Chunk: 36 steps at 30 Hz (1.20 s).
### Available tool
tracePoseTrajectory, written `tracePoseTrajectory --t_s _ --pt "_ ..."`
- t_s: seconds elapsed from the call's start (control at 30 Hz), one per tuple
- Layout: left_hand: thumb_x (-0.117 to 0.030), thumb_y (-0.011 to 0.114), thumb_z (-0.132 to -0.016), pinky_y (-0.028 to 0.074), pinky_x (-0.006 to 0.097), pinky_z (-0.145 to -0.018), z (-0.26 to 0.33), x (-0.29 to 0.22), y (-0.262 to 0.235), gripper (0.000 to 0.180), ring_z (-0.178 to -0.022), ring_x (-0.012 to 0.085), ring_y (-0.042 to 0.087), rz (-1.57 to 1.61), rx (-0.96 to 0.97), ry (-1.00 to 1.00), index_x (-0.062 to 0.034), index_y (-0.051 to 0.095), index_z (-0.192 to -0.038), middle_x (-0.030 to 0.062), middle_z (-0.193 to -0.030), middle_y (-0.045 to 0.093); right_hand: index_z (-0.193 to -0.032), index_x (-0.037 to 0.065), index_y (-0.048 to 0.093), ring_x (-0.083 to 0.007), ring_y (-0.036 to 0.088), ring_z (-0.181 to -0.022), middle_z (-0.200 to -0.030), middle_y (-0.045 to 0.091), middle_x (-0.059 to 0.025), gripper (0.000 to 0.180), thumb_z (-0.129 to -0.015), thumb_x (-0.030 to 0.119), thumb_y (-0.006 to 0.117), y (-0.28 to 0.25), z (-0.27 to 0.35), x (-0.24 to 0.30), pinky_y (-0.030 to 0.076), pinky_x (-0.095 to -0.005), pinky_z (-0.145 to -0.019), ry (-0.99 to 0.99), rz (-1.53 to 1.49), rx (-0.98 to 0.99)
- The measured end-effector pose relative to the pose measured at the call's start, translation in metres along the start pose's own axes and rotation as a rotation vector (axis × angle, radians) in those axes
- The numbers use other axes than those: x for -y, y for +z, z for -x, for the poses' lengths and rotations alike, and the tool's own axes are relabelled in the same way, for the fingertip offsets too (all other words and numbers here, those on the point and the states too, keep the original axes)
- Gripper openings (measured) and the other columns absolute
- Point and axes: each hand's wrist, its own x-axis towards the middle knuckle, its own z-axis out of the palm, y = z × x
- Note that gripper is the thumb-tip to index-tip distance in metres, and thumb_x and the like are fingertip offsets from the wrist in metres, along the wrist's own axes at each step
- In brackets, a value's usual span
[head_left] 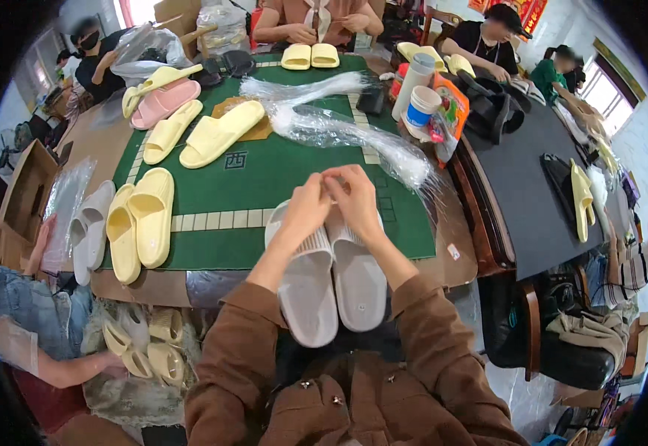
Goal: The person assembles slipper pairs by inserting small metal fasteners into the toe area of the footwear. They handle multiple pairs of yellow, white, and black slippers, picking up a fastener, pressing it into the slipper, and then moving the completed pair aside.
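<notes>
Two grey slide slippers (331, 279) lie sole-up side by side at the near edge of the green table mat (264, 175), their heels hanging over toward my lap. My left hand (305, 208) rests on the toe end of the left slipper. My right hand (354, 197) is over the toe end of the right slipper. The fingertips of both hands meet and pinch together just above the slippers; what they pinch is too small to make out. A long crumpled clear plastic bag (354, 137) stretches across the mat just beyond my hands.
Several yellow slippers (142, 219) and a pink one (164, 100) lie on the mat's left side, with grey ones (90, 230) at its edge. Cups (420, 108) stand at the right. Other people sit around the tables. A bag of slippers (142, 353) sits on the floor to the left.
</notes>
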Motion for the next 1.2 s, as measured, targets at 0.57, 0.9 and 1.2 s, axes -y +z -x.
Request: tracePoseTrajectory --t_s 0.57,0.9,1.2 --pt "-0.015 0.060 -0.089 0.049 0.031 -0.068 0.001 0.015 0.010 0.019 -0.074 0.0192 0.064 0.250 -0.134 0.080 0.0021 0.065 -0.096 0.0134 -0.080 0.066 -0.094 0.004 0.070 -0.0163 0.059 -0.072 -0.089 0.059 -0.0082 0.012 -0.085 0.010 0.066 0.001 0.006 -0.004 0.048 -0.0290 -0.064 0.051 -0.064 -0.029" --pt "-0.011 0.057 -0.090 0.045 0.026 -0.064 0.001 0.021 0.008 0.015 -0.068 0.0103 0.057 0.366 -0.220 -0.075 0.0010 0.066 -0.091 0.0056 -0.076 0.066 -0.108 0.005 0.067 -0.0180 0.063 -0.083 -0.101 0.059 -0.0116 0.022 -0.090 0.004 0.055 0.006 0.006 -0.010 0.052 -0.0295 -0.076 0.053 -0.263 0.011" --pt "-0.011 0.057 -0.091 0.047 0.029 -0.068 0.000 0.032 0.012 0.015 -0.074 0.0141 0.059 0.253 -0.338 -0.058 0.0022 0.064 -0.088 0.0087 -0.082 0.065 -0.121 0.007 0.063 -0.0206 0.064 -0.082 -0.102 0.058 -0.0132 0.037 -0.089 -0.006 0.048 0.007 0.009 -0.013 0.054 -0.0306 -0.077 -0.065 -0.070 0.121"
